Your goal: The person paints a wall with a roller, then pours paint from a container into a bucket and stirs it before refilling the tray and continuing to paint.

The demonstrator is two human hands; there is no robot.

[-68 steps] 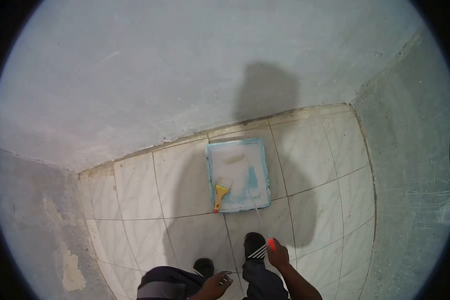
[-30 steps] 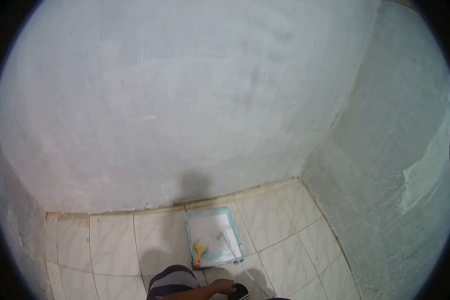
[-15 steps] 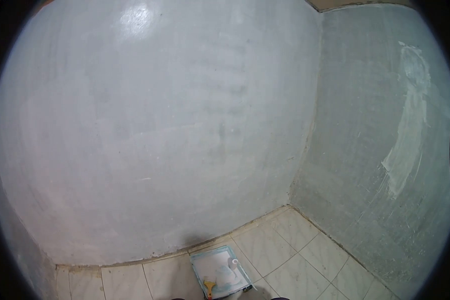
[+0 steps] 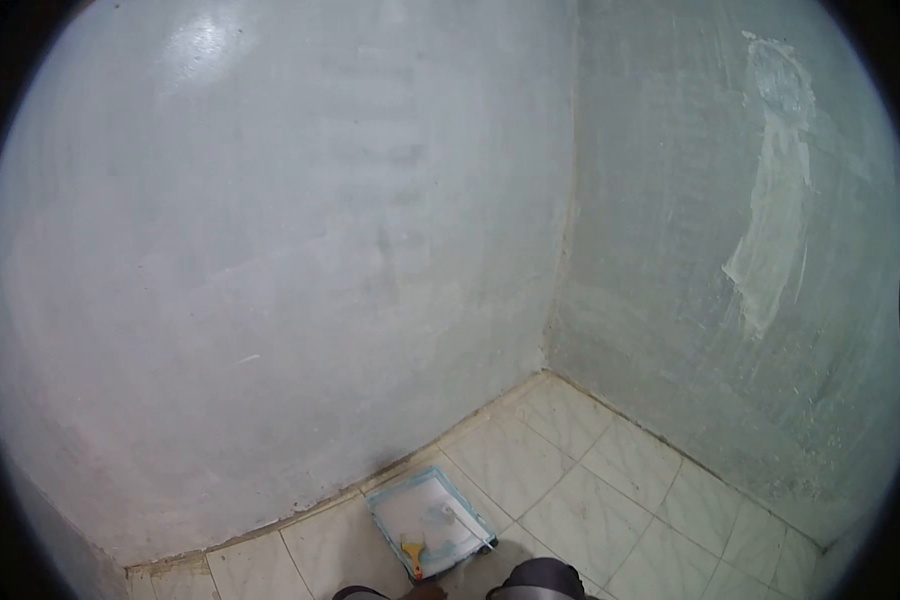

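A shallow paint tray (image 4: 379, 502) with a blue, paint-smeared rim lies on the tiled floor at the bottom middle. A yellow brush (image 4: 412, 549) rests at its near left, with its reddish handle end toward me. A white paint roller (image 4: 467, 522) lies across the tray's right side. Just below the brush handle, a small part of what looks like my right hand (image 4: 426, 593) shows at the bottom edge. Its fingers are too cut off to read, and whether it touches the handle is unclear. My left hand is out of view.
A large grey-white wall (image 4: 270, 300) meets a darker wall (image 4: 650, 250) at a corner on the right. A pale filler patch (image 4: 773, 225) runs down the darker wall. Marbled tiles (image 4: 585, 515) cover the floor. My dark-clad knees (image 4: 537, 578) show at the bottom.
The view has turned right and down, so the walls and tray sit farther left and higher in it. My knees show more, and part of a hand has appeared below the brush.
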